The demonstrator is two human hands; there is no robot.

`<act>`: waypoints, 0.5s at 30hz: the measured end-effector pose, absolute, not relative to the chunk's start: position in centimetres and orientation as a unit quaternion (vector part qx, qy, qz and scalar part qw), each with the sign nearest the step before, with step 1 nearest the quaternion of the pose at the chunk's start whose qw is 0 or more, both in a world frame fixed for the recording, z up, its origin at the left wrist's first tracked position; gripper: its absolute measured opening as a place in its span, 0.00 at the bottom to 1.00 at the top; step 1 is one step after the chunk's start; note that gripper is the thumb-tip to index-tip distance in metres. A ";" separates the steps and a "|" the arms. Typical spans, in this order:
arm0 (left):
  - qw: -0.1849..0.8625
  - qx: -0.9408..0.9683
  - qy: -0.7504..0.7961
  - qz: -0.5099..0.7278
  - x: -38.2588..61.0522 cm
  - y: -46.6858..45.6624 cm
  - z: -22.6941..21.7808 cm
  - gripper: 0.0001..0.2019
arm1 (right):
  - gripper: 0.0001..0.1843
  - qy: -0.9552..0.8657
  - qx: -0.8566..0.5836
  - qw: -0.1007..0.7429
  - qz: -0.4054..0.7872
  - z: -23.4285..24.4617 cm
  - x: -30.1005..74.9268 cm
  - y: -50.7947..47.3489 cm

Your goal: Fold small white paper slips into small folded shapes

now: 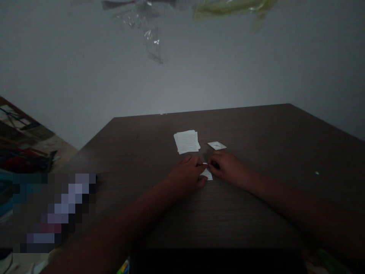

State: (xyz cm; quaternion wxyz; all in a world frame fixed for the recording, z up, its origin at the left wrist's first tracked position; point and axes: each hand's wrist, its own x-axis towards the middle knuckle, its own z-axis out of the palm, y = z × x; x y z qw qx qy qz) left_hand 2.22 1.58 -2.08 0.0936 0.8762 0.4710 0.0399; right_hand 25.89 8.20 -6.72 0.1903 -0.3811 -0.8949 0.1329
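Note:
On a dark wooden table [256, 213] my left hand [186, 176] and my right hand [228, 167] meet over a small white slip of paper [207, 174]. Both hands have their fingers pinched on the slip's upper edge, and part of it lies flat on the table under them. Just beyond my hands sits a small stack of white printed papers [186, 141]. To the right of the stack lies a small folded white piece [217, 145].
A tiny white scrap [316, 173] lies far right on the table. A grey wall [85, 76] rises behind the table, with clear plastic [152, 42] and a yellowish strip [228, 8] stuck high on it. Cluttered items [25, 152] sit at the left, beyond the table edge.

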 end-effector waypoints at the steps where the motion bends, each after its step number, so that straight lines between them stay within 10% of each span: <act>1: 0.094 0.876 0.472 0.041 2.3 1.5 -2.0 0.20 | 0.09 -0.895 -0.379 0.193 0.131 -6.8 25.9 8.2; 15: 0.101 0.871 0.482 0.005 2.6 1.3 -1.2 0.21 | 0.11 -0.896 -0.362 0.157 0.206 -5.1 26.0 5.8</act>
